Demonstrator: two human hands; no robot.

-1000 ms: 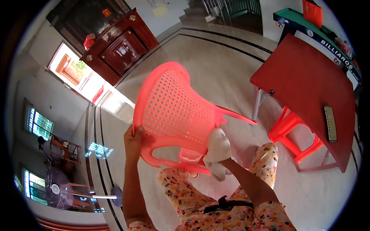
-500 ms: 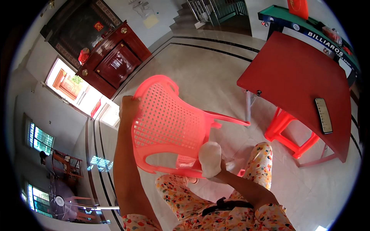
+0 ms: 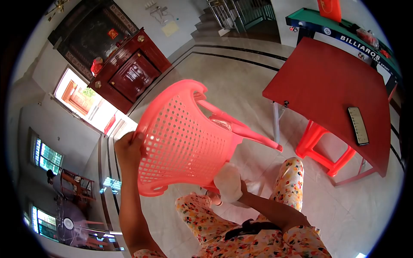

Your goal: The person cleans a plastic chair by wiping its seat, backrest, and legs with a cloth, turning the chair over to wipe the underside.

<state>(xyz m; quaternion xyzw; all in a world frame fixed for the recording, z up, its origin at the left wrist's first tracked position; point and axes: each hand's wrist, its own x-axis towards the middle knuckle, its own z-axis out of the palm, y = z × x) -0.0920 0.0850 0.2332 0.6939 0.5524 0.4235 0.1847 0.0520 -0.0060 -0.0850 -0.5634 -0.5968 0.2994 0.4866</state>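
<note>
A pink plastic armchair [image 3: 183,139] with a perforated back is tilted in front of me, its legs pointing off to the right. My left hand [image 3: 128,149] is closed around the edge of its backrest on the left side. At the lower right of the chair, a white cloth [image 3: 229,182] presses against the plastic. My right hand [image 3: 244,189] is behind and under that cloth, so its fingers are mostly hidden; it appears to be gripping the cloth. My knees in flowered trousers [image 3: 289,182] are on either side below the chair.
A red table [image 3: 331,81] on the right carries a phone [image 3: 358,125]; a red stool [image 3: 318,146] is under it. Behind stands a billiards table [image 3: 344,36]. A dark red cabinet [image 3: 133,75] is at the back left. Another person [image 3: 55,180] is far left, near a fan [image 3: 68,223].
The chair has turned and tipped, with its backrest edge now lower and further left. My left hand moved left and down with it. The cloth shifted slightly left and down along the chair.
</note>
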